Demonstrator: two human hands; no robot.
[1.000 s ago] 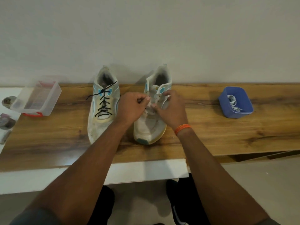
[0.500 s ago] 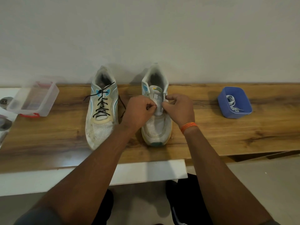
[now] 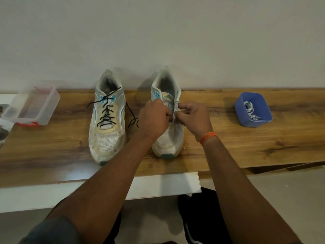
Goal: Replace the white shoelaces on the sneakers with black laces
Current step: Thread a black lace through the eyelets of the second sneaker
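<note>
Two worn white sneakers stand on the wooden table [image 3: 228,143], heels toward the wall. The left sneaker [image 3: 107,120] is laced with a black lace [image 3: 107,113], whose loose ends trail to either side. The right sneaker [image 3: 167,134] shows no lace across its tongue. My left hand [image 3: 154,117] is curled over its left eyelet flap. My right hand [image 3: 193,117] pinches the right eyelet flap between thumb and fingers. Whether a lace is held between the hands is hidden.
A blue tub [image 3: 253,110] at the right holds white laces [image 3: 250,110]. A clear plastic box [image 3: 31,106] with a red latch sits at the left end. Small objects lie past the table's left edge. The wall runs right behind the shoes.
The right sneaker has turned from tilted to straight, heel to the wall. Both hands moved up toward its eyelet flaps and now pull them slightly apart.
</note>
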